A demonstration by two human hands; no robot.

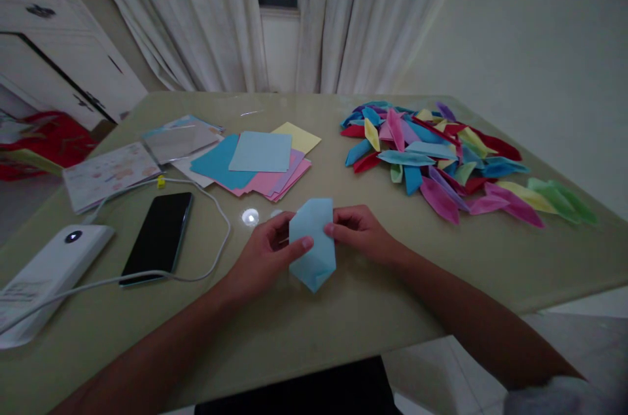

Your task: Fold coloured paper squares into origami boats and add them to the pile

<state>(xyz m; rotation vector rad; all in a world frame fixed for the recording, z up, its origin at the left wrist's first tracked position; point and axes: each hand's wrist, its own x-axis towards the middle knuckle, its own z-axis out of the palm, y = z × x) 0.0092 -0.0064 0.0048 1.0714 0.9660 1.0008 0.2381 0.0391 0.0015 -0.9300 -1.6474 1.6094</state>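
Observation:
A light blue paper, partly folded with pointed ends, sits just above the table near its front edge. My left hand pinches its left side, thumb on top. My right hand pinches its right edge with curled fingers. Behind them lies a stack of flat coloured paper squares in blue, pink and yellow. At the right is a heap of several finished folded paper shapes in many colours.
A black phone lies at the left, cabled to a white power bank. Printed sheets and a plastic sleeve lie behind it. White cabinet and curtains stand beyond the table.

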